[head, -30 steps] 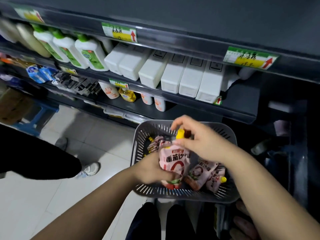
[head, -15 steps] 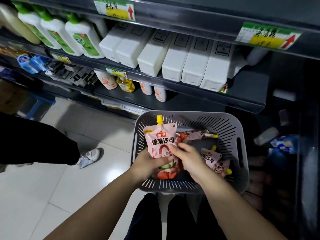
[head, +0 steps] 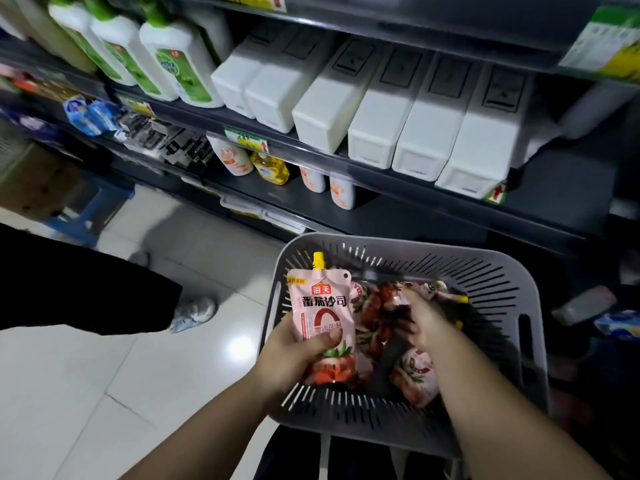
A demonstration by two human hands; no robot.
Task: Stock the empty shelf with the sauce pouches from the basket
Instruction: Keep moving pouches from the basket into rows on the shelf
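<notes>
Stocking has hardly begun, I judge: the bare dark shelf (head: pixel 433 220) at twelve o'clock from the basket (head: pixel 502 271) carries no sauce pouches. The left hand (head: pixel 294 355) grips one upright pouch (head: pixel 320 306) at the basket's nine o'clock side. The right hand (head: pixel 429 323) reaches among the loose pouches (head: pixel 415 372) inside (too blurred to tell whether its fingers are grasping one). None is shelved yet.
</notes>
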